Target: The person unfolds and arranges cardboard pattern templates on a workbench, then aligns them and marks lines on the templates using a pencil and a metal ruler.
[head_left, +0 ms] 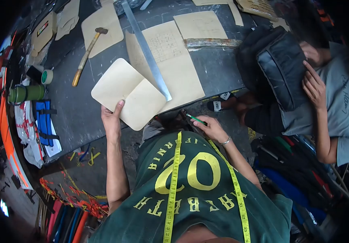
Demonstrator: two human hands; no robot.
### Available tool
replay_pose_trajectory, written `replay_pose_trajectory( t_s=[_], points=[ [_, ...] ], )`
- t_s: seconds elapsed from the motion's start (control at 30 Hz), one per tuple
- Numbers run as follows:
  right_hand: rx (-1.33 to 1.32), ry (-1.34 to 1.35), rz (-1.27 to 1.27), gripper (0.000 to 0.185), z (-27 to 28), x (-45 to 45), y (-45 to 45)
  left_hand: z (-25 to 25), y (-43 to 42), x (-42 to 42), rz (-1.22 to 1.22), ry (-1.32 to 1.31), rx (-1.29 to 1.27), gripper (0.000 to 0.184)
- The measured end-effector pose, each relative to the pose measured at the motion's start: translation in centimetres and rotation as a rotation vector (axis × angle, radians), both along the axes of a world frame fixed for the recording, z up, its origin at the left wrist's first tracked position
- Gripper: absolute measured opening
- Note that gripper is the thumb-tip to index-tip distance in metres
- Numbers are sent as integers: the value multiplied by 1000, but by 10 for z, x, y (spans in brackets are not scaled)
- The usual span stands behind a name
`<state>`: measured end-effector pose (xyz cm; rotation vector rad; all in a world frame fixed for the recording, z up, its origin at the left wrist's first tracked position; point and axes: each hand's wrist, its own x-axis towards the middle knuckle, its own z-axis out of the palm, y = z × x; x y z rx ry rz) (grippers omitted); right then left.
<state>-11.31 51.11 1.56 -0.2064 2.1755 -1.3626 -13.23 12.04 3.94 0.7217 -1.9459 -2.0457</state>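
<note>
Evidently the cardboard piece (pixel 144 106) is already round-cornered; I see my left hand (pixel 112 118) pinching it over the desk (pixel 74 115) edge. My right hand (pixel 211 128) grips a green pencil (pixel 196 119) apart from it, so no marking is under way.

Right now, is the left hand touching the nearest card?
Touching. Head view: left hand grips the card, thumb lying over its near edge.
</note>
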Motion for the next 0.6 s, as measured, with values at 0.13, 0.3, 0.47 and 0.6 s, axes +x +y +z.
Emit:
replay_pose_trajectory(
  t_s=[0.13, 0.3, 0.47, 0.6],
  points=[
    [94, -15, 42, 26, 26, -23, -7, 0, -25, 14, 22, -104, -3, 45],
    [83, 96, 89, 24, 39, -54, -38, 2, -54, 10, 79, 0, -64, 38],
    [53, 303, 245, 27, 34, -101, -97, 19, -82, -43, 188, 94, -44, 42],
    [116, 381, 292, 37, 50, -135, -162, 24, -113, -97, 168, 215, 6, 48]
  ],
)
